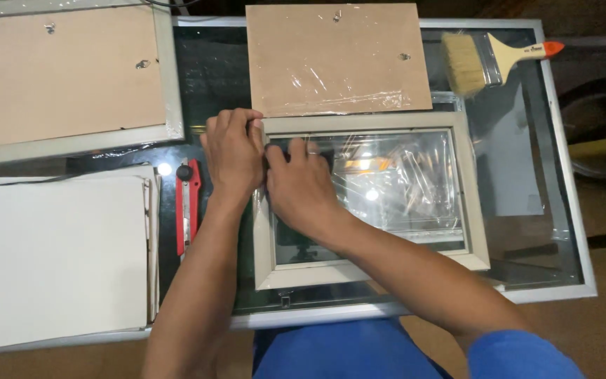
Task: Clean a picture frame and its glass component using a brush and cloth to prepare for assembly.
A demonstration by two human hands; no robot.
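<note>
Blue cloth (345,351) nearest, at 6 o'clock, one blue sleeve (520,354) at 5. Two bare hands over one pale frame (475,210) lying flat mid-table, glass (394,189) inside covered with crinkled clear film. Left hand (233,151) at the frame's top-left corner, at 10 o'clock of the frame, fingers curled together over the edge, gripping the corner. Right hand (299,186) just beside it, touching it, fingers (296,151) pressed flat and close together on the filmed glass near the same corner; whether pinching film, cannot tell. One brown backing board (338,60) at 12 o'clock, touching the frame's top edge, film across its lower part. One larger frame (170,77) at 10 o'clock, face down, brown back showing. One white sheet stack (54,256) at 8 o'clock. One red knife (188,203) at 9 o'clock, between stack and frame, just left of the left wrist. One brush (489,60) at 2 o'clock, pale bristles, handle tip red. One glass-topped table (562,161) with metal rim.
</note>
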